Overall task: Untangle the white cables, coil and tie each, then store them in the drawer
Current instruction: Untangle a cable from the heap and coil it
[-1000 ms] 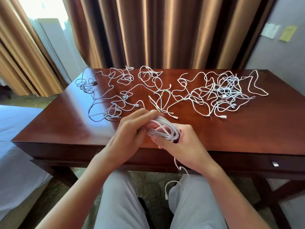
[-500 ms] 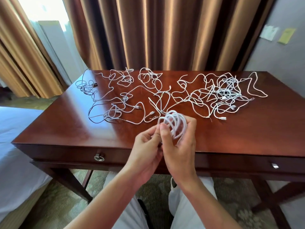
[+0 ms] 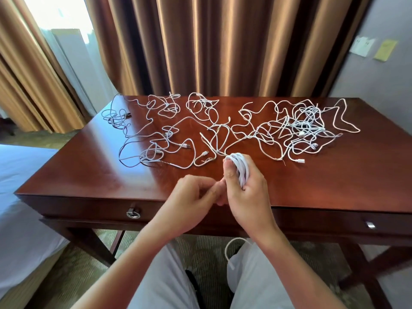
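- Across the bench (image 3: 93, 175), the loose white cables (image 3: 256, 130) lie tangled, untied, above a closed drawer (image 3: 93, 209).
- Right hand (image 3: 244, 192) grips the coiled cable (image 3: 240, 168) over the near edge; its tail (image 3: 229, 253) dangles below.
- Left hand (image 3: 191, 197) is curled beside it; what it pinches, I cannot tell.
- Loosened grip would likely spring the coil open.

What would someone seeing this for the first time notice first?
First, the sprawl of tangled white cables across the far half of the dark wooden desk. Then, near the front edge, the right hand gripping a coiled white cable, with the left hand beside it, fingers curled.
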`<state>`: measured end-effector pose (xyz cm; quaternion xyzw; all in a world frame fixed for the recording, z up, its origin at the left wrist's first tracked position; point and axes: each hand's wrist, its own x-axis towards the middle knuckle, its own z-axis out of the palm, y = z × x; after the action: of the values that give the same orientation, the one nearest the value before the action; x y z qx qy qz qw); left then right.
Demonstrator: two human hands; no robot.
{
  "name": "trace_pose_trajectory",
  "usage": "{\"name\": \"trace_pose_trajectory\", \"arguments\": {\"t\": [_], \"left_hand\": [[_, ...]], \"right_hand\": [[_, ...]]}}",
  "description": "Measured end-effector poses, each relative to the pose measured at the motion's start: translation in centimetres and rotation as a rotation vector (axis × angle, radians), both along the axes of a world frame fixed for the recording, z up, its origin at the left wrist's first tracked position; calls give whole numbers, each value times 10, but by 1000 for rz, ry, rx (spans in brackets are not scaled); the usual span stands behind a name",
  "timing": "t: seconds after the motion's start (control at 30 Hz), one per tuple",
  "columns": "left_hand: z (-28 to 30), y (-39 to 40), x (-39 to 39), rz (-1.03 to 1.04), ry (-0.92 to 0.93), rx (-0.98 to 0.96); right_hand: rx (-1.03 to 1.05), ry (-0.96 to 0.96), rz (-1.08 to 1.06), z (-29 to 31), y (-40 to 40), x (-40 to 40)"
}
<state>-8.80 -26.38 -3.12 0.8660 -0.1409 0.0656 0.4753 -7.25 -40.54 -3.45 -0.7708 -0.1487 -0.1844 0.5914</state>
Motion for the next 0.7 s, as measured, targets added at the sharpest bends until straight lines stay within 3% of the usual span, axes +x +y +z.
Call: {"name": "trace_pose_trajectory", "arguments": {"t": [0.07, 0.13, 0.23, 0.33, 0.47, 0.53, 0.7], "left_hand": [[11, 4, -1, 85, -230, -43], [25, 7, -1, 2, -371, 7], [27, 15, 9, -239, -481, 280], [22, 27, 18, -241, -540, 308], [16, 28, 16, -183, -477, 125], [14, 23, 15, -58, -458, -49], [7, 14, 17, 226, -205, -552]], "right_hand": [[-82, 75, 47, 2, -5, 4], [-173, 103, 119, 5, -8, 6], [-308, 152, 147, 8, -9, 6], [-290, 253, 174, 10, -9, 4], [-165, 308, 338, 15, -14, 1], [-77, 285, 378, 17, -16, -1], [49, 176, 207, 17, -16, -5]]}}
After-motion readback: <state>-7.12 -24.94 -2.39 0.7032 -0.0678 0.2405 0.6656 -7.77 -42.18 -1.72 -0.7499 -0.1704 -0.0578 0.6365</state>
